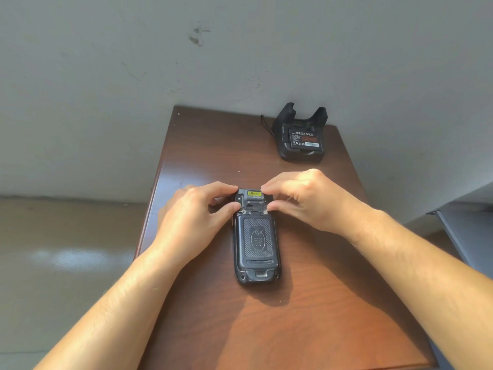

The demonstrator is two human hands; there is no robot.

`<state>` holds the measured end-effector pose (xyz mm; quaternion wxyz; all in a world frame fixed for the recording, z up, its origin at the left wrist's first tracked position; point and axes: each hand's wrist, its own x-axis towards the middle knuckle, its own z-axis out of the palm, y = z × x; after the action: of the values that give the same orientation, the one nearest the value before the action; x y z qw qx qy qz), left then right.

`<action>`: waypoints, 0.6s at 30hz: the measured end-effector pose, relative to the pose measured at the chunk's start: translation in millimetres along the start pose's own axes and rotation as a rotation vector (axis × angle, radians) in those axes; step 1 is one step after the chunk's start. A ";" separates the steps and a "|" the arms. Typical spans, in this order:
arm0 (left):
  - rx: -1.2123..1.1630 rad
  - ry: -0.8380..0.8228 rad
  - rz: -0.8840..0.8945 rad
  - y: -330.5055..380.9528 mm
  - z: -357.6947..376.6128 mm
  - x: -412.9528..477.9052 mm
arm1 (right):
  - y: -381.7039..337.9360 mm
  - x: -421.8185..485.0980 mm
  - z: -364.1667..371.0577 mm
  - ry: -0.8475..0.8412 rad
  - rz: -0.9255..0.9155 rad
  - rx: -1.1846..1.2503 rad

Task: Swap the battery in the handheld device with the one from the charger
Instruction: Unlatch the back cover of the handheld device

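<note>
So the handheld device is lying face down in the middle of the brown bench, back cover still on. Left hand and right hand both pinch its top end, fingers narrow on the two latches. The spare battery sits in the charger at the far right corner.

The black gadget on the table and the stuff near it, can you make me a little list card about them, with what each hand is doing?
device: handheld device lying face down on the wooden table, back cover on
left hand: left hand pinching the device's top end, thumb by the left screw
right hand: right hand fingertips at the right screw
charger: charger at the table's far right corner, near the wall
spare battery: battery sitting in the charger, label up
task stage: cover not yet off
</note>
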<state>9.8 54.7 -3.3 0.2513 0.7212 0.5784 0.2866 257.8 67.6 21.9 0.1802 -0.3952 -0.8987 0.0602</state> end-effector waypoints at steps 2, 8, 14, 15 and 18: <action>0.003 0.000 0.003 -0.5 0.2 0.2 | -0.6 0.8 -0.8 0.013 -0.017 -0.024; 0.008 0.000 0.006 -1.0 1.1 0.0 | 2.0 -2.0 3.6 0.064 -0.085 -0.089; -0.006 -0.006 0.000 -0.8 0.7 0.9 | 0.1 -5.5 6.5 0.074 -0.064 -0.086; -0.013 -0.010 -0.004 -0.6 -0.1 1.0 | -0.7 -5.0 5.6 0.055 -0.047 -0.077; -0.031 -0.027 -0.015 -1.4 -1.2 2.5 | -9.9 -0.4 -3.5 -0.019 0.139 0.010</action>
<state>8.4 57.5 -3.1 0.2722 0.7167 0.5759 0.2839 252.6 60.4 27.5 0.1691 -0.4551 -0.8705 0.0810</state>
